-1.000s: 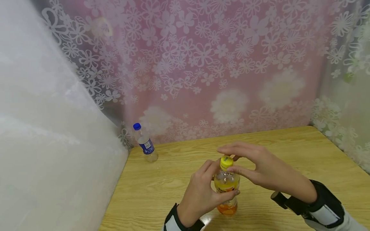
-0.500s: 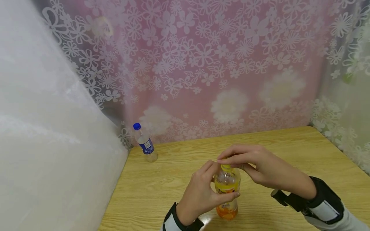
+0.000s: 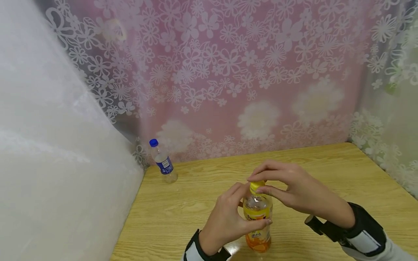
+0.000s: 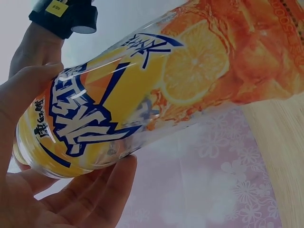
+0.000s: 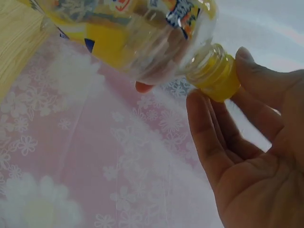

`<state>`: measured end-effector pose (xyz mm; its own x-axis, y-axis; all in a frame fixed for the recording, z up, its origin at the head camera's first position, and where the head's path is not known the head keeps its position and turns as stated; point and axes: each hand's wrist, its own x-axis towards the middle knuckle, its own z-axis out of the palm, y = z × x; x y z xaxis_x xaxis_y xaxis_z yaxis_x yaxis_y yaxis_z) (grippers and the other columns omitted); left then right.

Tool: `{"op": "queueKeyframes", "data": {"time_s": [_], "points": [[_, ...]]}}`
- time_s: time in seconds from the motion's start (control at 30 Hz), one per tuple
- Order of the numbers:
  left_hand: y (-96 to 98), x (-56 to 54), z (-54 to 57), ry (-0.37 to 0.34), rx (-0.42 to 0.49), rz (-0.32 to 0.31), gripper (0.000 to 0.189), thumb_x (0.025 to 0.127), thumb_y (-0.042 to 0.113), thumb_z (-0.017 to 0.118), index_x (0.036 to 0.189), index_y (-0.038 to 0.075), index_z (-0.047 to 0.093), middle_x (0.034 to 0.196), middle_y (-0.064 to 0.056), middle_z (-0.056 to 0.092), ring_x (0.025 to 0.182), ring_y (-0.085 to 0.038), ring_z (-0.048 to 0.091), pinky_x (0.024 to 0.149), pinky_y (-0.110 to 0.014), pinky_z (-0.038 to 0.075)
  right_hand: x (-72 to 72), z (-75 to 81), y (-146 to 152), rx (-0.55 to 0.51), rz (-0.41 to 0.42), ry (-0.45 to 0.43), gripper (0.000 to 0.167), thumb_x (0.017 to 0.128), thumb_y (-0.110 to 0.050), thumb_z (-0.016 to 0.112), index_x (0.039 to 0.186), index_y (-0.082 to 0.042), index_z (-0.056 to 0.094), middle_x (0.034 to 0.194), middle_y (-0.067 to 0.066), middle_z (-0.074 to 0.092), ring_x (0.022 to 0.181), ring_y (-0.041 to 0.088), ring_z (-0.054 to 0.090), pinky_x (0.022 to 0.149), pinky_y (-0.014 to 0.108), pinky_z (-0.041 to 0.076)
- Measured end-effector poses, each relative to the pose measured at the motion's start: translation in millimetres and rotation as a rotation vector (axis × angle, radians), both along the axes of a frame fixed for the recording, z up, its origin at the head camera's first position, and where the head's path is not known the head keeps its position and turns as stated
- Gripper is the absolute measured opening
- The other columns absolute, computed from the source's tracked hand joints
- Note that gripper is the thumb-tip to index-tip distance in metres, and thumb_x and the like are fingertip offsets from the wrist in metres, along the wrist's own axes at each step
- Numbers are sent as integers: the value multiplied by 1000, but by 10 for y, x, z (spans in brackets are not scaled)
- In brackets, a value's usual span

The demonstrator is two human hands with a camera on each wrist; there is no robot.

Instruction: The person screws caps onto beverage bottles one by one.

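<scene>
A clear plastic drink bottle [image 3: 259, 203] with a yellow and orange label stands close to upright in front of me. My left hand [image 3: 225, 215] grips its upper body, thumb across the front and fingers round the far side. The label with its citrus slice fills much of the left wrist view. On the bottle's neck sits a yellow cap [image 5: 222, 78]. Thumb and fingertips of my right hand [image 3: 295, 186] pinch this cap from the side and above. Whether the base touches the table is hard to tell.
An empty-looking clear bottle [image 3: 165, 165] with a blue cap and blue label stands at the table's back left corner. The wood-grain table [image 3: 183, 217] meets a pink flowered curtain [image 3: 212, 90] behind and a white sheet [image 3: 65, 163] on the left.
My right fingers closed over the cap, then drew back a little so that it shows again. The bottle's lower end has shifted slightly down in view. My left hand keeps its grip.
</scene>
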<state>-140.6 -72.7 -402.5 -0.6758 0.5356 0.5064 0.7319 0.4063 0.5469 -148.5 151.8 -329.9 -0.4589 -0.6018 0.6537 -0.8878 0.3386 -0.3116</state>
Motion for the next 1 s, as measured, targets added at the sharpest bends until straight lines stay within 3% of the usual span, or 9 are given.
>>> {"op": "queueKeyframes", "data": {"time_s": [0.2,0.3,0.5,0.73,0.87,1.0], "points": [[2,13,-15,9,-2,21,67,82,48,83,140,32,53,113,11,61,92,4,59,70,-8,47,32,-55,-71,-50,-123,-25,35,81,-10,85,112,-23,74,104,-14,66,85,2,60,69,16,48],[6,14,-15,5,-6,24,68,82,49,83,140,32,53,115,11,61,92,4,59,70,-8,47,32,-65,-56,-38,-155,-40,38,81,-14,86,115,-23,74,106,-14,66,85,1,59,69,20,51],[17,16,-1,-6,-2,3,68,83,47,82,142,31,51,117,10,61,95,4,61,73,-8,50,47,-36,26,-15,-96,-74,51,82,-13,86,128,-23,69,118,-9,67,91,3,63,72,23,54],[23,10,4,19,-11,6,69,82,47,84,141,30,52,111,9,61,91,5,60,70,-7,47,52,-8,81,33,-63,-45,54,86,-4,80,133,-27,67,127,-11,66,111,10,66,84,26,56],[26,12,6,23,-24,18,66,82,49,83,138,30,53,109,11,59,88,5,57,68,-6,46,36,-38,64,15,-50,-46,50,85,-4,81,129,-26,69,119,-12,67,100,6,64,77,21,54],[37,16,5,3,-19,5,67,83,47,82,140,30,52,116,10,60,93,5,60,71,-6,48,33,-69,45,24,-102,-68,51,85,-15,84,132,-24,66,118,-11,64,92,3,60,73,22,53]]}}
